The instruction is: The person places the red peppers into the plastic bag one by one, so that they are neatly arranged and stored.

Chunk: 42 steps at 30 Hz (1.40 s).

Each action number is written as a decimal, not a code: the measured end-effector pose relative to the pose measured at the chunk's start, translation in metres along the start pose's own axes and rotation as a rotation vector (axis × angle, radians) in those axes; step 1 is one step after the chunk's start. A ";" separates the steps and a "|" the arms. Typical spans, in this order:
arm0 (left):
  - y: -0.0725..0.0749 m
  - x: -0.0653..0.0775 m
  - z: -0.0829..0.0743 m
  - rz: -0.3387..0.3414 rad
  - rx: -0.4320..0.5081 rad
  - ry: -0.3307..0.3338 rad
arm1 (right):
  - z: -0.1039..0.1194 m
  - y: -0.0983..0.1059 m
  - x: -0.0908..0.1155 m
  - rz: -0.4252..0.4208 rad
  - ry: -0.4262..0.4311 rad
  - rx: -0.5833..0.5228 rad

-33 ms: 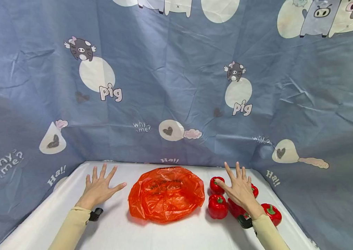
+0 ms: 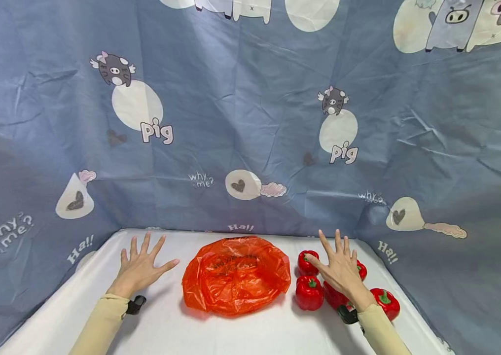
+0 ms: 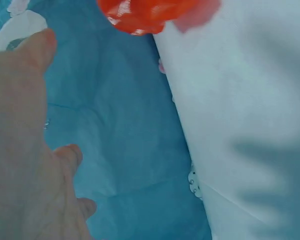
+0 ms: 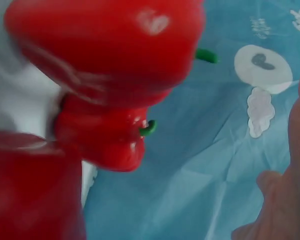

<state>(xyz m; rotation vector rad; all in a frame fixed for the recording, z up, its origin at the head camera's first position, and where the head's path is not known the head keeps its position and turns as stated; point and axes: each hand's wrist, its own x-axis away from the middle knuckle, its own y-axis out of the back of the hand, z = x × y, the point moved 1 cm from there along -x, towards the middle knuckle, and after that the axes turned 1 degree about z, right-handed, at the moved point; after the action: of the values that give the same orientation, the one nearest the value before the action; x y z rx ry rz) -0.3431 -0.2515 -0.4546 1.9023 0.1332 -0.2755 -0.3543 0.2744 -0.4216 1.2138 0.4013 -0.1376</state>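
With fingers spread and nothing in it, my left hand (image 2: 139, 268) hovers over the white table, left of a crumpled orange-red plastic bag (image 2: 237, 281) with dark print. The bag lies flat in the middle. My right hand (image 2: 339, 268), likewise spread and holding nothing, is above several red bell peppers with green stems. Its thumb overlaps the back pepper (image 2: 307, 266) in the head view; a front pepper (image 2: 309, 296) sits beside the bag, and another pepper (image 2: 385, 303) lies right of the forearm. Hand and wrist partly hide the others. Close peppers (image 4: 110, 45) fill the right wrist view's upper left.
A white cloth covers the table (image 2: 232, 337). Blue fabric (image 2: 250, 123) printed with cartoon pigs and lettering hangs behind it and along both sides. Each wrist wears a dark strapped device, such as the left one (image 2: 135, 304).
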 end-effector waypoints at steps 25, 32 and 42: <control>-0.023 0.011 -0.073 0.235 0.095 -0.029 | -0.017 -0.007 0.042 0.195 0.145 -0.094; -0.035 0.009 -0.068 0.161 0.167 0.014 | -0.016 -0.022 0.037 0.277 0.145 -0.194; -0.040 0.001 -0.063 0.157 0.244 -0.047 | -0.016 -0.029 0.036 0.288 0.092 -0.159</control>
<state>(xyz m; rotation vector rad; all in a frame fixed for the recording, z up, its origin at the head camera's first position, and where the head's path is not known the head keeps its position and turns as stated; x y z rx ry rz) -0.3431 -0.1787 -0.4709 2.1331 -0.0856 -0.2378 -0.3343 0.2826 -0.4652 1.1100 0.3074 0.1953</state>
